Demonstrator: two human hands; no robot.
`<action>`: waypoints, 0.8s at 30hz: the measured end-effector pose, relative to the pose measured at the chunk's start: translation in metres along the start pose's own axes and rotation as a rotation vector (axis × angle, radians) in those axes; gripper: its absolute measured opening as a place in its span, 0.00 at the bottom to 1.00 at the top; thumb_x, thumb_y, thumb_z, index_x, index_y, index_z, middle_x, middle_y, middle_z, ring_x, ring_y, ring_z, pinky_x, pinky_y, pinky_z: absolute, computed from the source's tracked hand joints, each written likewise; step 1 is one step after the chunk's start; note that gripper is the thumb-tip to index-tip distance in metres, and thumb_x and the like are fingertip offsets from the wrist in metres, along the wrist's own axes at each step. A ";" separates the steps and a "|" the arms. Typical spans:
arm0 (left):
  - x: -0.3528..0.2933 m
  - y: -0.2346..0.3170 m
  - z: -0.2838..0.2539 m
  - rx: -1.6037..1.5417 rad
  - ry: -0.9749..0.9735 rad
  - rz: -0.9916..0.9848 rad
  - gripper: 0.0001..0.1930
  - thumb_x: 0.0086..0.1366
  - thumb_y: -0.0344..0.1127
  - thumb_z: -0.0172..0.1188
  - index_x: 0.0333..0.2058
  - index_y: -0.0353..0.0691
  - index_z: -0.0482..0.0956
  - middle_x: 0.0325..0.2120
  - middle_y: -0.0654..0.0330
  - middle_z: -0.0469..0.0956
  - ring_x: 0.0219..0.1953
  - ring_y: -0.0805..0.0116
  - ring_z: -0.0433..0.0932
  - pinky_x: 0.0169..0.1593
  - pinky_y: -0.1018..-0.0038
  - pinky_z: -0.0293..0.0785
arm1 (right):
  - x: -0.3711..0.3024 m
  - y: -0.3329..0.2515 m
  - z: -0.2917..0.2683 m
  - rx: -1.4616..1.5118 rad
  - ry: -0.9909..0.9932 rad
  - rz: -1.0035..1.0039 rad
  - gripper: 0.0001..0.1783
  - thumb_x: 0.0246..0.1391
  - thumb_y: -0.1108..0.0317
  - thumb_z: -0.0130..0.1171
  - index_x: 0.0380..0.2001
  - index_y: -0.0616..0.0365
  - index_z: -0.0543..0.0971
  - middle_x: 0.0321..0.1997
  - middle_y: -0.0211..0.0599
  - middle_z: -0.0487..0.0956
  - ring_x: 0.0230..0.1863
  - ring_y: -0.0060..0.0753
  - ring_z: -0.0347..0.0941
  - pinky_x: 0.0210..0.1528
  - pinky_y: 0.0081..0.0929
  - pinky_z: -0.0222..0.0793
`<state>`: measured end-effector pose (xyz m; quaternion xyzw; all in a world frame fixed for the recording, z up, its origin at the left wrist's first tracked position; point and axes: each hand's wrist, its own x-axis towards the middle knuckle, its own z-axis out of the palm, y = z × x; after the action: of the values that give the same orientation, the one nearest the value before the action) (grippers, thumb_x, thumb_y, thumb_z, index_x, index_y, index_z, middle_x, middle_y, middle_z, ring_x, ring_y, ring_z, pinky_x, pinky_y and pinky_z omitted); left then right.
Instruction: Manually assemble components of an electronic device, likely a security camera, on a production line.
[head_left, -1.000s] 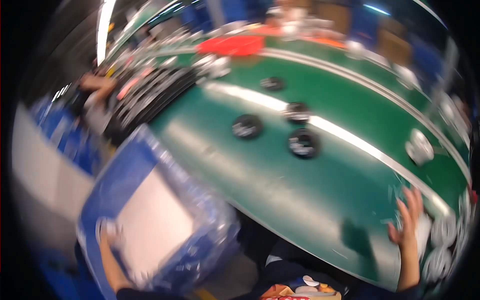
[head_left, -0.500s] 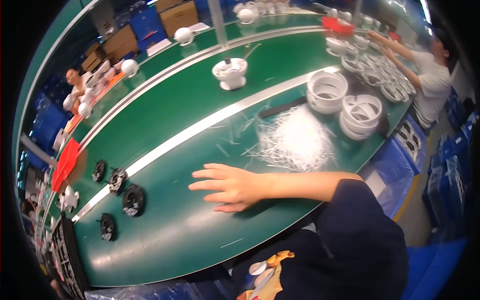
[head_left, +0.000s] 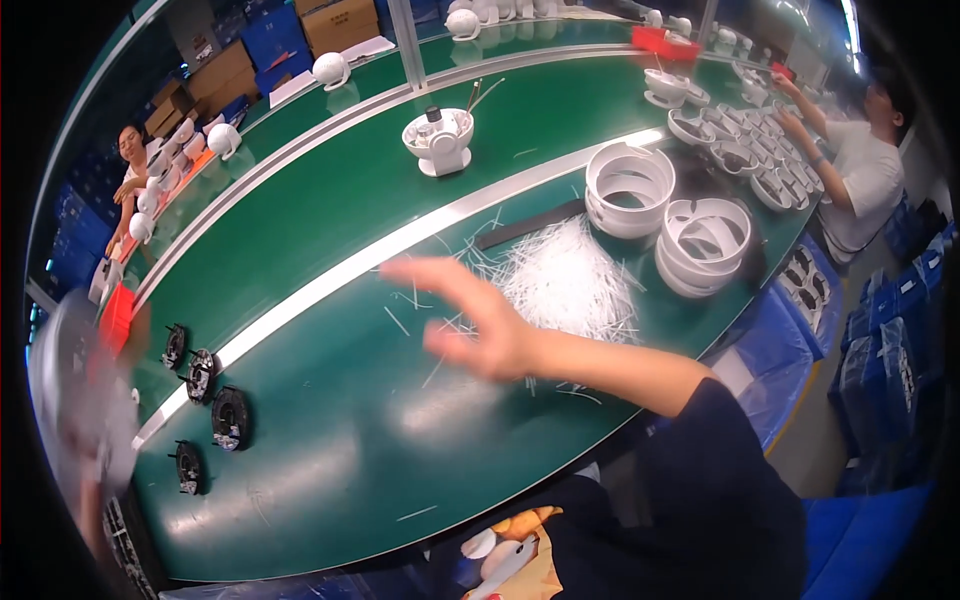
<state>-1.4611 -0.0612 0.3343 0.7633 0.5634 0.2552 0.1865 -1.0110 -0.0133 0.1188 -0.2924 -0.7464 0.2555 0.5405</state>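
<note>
My right hand hovers above the green work surface, blurred by motion. Its fingers stretch apart toward the left and hold nothing. Just beyond and to the right of it lies a heap of thin white strips, with loose ones scattered around. Farther right stand two stacks of white plastic rings, a left stack and a right stack. Several black round parts with small electronics, one of them a larger black part, rest at the left. No part of my left hand shows.
A white bowl-shaped housing stands on the green conveyor beyond a metal rail. A dark bar lies by the strips. At far right a co-worker handles white shells. A blurred pale shape fills the left edge.
My right hand has lifted and moved slightly right and away from me, toward the strips. A blurred pale shape has come in at the left edge. The whole view has shifted a little.
</note>
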 end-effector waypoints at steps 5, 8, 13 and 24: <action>0.204 0.085 0.281 -1.462 -0.351 0.243 0.26 0.55 0.51 0.53 0.43 0.32 0.64 0.25 0.62 0.69 0.27 0.72 0.71 0.43 0.62 0.72 | 0.014 0.039 -0.027 0.942 0.707 0.650 0.44 0.52 0.38 0.31 0.59 0.62 0.38 0.62 0.47 0.48 0.60 0.43 0.47 0.56 0.44 0.49; 0.259 0.107 0.381 -1.984 -0.552 -0.038 0.24 0.53 0.52 0.56 0.34 0.33 0.70 0.15 0.63 0.70 0.24 0.68 0.72 0.39 0.66 0.71 | -0.005 0.048 -0.023 0.774 0.732 0.672 0.42 0.53 0.41 0.35 0.59 0.61 0.39 0.61 0.45 0.50 0.59 0.42 0.49 0.56 0.42 0.51; 0.286 0.140 0.499 -2.060 -0.346 -0.326 0.14 0.50 0.45 0.54 0.33 0.44 0.70 0.30 0.61 0.72 0.37 0.59 0.71 0.44 0.57 0.67 | -0.059 0.035 -0.024 0.445 0.575 0.519 0.25 0.58 0.55 0.33 0.54 0.61 0.57 0.58 0.43 0.57 0.56 0.36 0.55 0.53 0.34 0.56; 0.301 0.155 0.542 -1.468 -0.629 -0.309 0.14 0.57 0.38 0.50 0.38 0.34 0.70 0.31 0.56 0.75 0.35 0.65 0.73 0.42 0.69 0.67 | -0.056 0.020 -0.046 0.234 0.614 0.163 0.23 0.56 0.58 0.34 0.44 0.66 0.67 0.54 0.51 0.60 0.51 0.40 0.61 0.49 0.37 0.60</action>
<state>-0.9462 0.1825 0.0434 0.3960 0.2727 0.3046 0.8222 -0.9495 -0.0362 0.0808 -0.3506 -0.4887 0.2819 0.7475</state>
